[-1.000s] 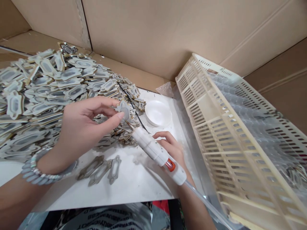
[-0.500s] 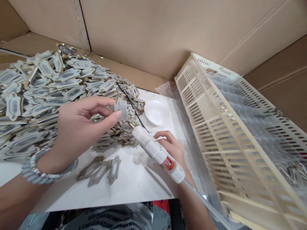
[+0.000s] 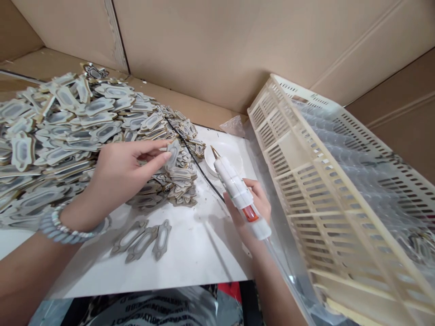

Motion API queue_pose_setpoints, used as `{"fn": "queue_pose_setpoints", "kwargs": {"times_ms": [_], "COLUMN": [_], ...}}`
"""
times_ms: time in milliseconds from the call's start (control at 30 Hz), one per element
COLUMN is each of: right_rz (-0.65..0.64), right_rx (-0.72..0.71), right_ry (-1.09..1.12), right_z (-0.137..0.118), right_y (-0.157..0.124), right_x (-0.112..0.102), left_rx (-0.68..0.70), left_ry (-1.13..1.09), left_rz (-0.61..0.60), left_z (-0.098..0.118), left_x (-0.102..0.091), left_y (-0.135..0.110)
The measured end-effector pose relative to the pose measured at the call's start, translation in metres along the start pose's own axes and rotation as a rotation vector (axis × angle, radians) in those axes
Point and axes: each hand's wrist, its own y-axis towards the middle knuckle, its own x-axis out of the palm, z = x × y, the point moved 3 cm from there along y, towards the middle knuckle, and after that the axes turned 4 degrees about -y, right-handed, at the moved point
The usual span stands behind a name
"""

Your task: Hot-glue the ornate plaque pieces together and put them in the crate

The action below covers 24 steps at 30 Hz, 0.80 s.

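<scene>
Pinched between the thumb and fingers of my left hand (image 3: 125,170) is a small grey plaque (image 3: 174,153) with a scalloped outline. My right hand (image 3: 253,203) is wrapped round a white glue gun (image 3: 234,183) with a clear stick trailing from its back end. The gun's brass nozzle (image 3: 215,153) points up and left, over a white bowl (image 3: 234,156), apart from the plaque. Three loose plaques (image 3: 144,242) lie side by side on the white tabletop (image 3: 190,267). Behind my left hand rises a large heap of similar plaques (image 3: 98,106).
A cream plastic crate (image 3: 292,158) holding bubble wrap (image 3: 343,149) stands on the right. A black cord (image 3: 204,174) runs from the heap towards my right hand. Cardboard walls (image 3: 204,54) close off the back. A printed plastic bag (image 3: 152,308) lies below the table's front edge.
My right hand has drawn the glue gun to the right and up, away from the plaque. My left hand has shifted slightly right and turned the plaque a little.
</scene>
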Motion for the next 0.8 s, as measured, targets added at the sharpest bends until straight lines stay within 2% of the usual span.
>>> {"fn": "queue_pose_setpoints", "kwargs": {"times_ms": [133, 267, 367, 433, 500, 533, 567, 667, 733, 800], "right_rz": [-0.056, -0.077, -0.057, -0.037, -0.020, -0.012, -0.007, 0.015, 0.018, 0.007], "right_rx": [0.042, 0.011, -0.003, -0.017, -0.017, -0.014, -0.009, -0.011, -0.015, -0.017], "right_ry": [0.027, -0.001, -0.004, 0.000, 0.003, 0.004, 0.005, 0.016, 0.022, 0.020], "right_z": [-0.001, -0.002, -0.004, -0.005, -0.006, -0.006, -0.006, -0.005, -0.005, -0.005], "right_y": [0.001, 0.003, 0.004, 0.005, 0.005, 0.005, 0.005, 0.004, 0.003, 0.002], "right_x": [0.001, 0.000, -0.001, -0.001, 0.000, 0.000, 0.000, 0.000, 0.000, 0.000], "left_rx": [0.049, 0.106, 0.106, 0.092, 0.083, 0.092, 0.115, 0.210, 0.253, 0.247], "left_ry": [0.054, 0.097, 0.119, 0.124, 0.115, 0.104, 0.087, 0.073, 0.126, 0.226], "left_rz": [-0.131, -0.228, -0.175, -0.089, -0.062, -0.104, -0.196, -0.558, -0.679, -0.720], "left_z": [-0.003, 0.004, 0.009, 0.011, 0.009, 0.007, 0.005, -0.002, -0.005, -0.008], "left_x": [0.010, 0.018, 0.011, -0.001, -0.015, -0.020, -0.023, -0.023, -0.018, -0.011], "left_y": [0.004, 0.012, 0.017, 0.018, 0.015, 0.011, 0.006, -0.023, -0.047, -0.070]}}
